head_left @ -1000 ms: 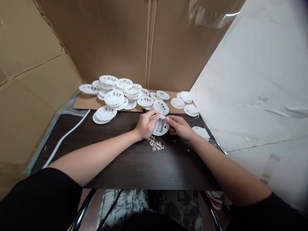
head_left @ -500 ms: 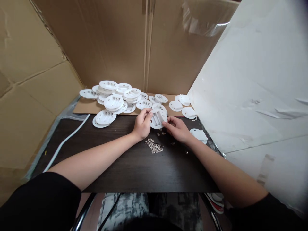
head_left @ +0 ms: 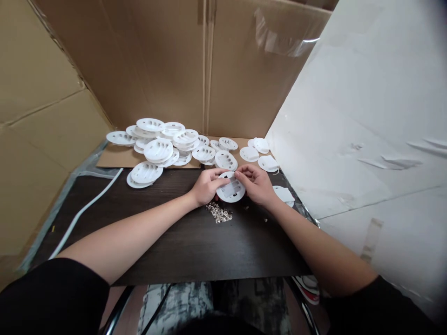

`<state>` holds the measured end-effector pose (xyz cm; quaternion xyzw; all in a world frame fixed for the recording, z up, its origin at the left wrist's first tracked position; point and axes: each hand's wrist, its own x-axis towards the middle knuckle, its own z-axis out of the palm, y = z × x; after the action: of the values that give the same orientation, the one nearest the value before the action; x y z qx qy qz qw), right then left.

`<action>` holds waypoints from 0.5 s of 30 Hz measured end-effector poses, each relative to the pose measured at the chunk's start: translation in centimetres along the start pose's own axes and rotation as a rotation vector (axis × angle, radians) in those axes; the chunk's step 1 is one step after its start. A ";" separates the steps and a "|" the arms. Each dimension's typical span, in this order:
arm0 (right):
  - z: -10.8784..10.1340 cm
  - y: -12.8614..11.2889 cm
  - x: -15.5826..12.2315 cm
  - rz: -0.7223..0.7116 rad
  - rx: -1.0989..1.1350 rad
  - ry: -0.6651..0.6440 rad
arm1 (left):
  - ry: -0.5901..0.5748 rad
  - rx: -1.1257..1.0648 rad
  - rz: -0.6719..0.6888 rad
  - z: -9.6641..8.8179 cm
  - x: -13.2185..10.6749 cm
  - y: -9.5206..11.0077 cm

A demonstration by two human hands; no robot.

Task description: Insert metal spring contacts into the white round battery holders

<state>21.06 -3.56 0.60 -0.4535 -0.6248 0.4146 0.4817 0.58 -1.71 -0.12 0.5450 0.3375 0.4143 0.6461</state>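
Observation:
Between my hands is a round white plastic battery-holder disc (head_left: 231, 190) with slots moulded in its face. My left hand (head_left: 208, 186) grips its left side, thumb lying across the face. My right hand (head_left: 256, 184) is closed at the disc's upper right edge, thumb and fingertips pinched there; anything small between them is too tiny to make out. Just below the disc, a small heap of metal contact pieces (head_left: 220, 214) lies on the dark table (head_left: 195, 246). A few loose metal bits (head_left: 266, 220) are scattered to the right.
Stacked white discs (head_left: 159, 150) cover the cardboard sheet (head_left: 115, 158) at the back left. Several more discs (head_left: 268, 163) lie at the right, beside a white wall panel (head_left: 356, 93). A pale cable (head_left: 87, 207) runs along the left side. Cardboard (head_left: 157, 60) stands behind.
The disc has come lower and nearer, and its face is turned differently. My right hand has shifted from its right edge to its upper edge. The view has moved slightly.

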 end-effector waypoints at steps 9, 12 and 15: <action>-3.8 -3.3 -0.2 0.011 -0.504 -0.290 | 0.156 0.057 0.057 0.1 0.7 -0.4; -5.2 -4.1 -0.3 0.046 -0.539 -0.522 | 0.218 -0.021 0.057 0.2 0.8 -0.4; -5.5 -4.0 -0.3 0.082 -0.558 -0.647 | 0.239 -0.057 0.042 0.2 0.8 -0.3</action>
<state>25.79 -4.39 5.35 -0.4374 -0.8136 0.3692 0.1027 1.19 -1.07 -0.37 0.4799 0.3889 0.4992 0.6077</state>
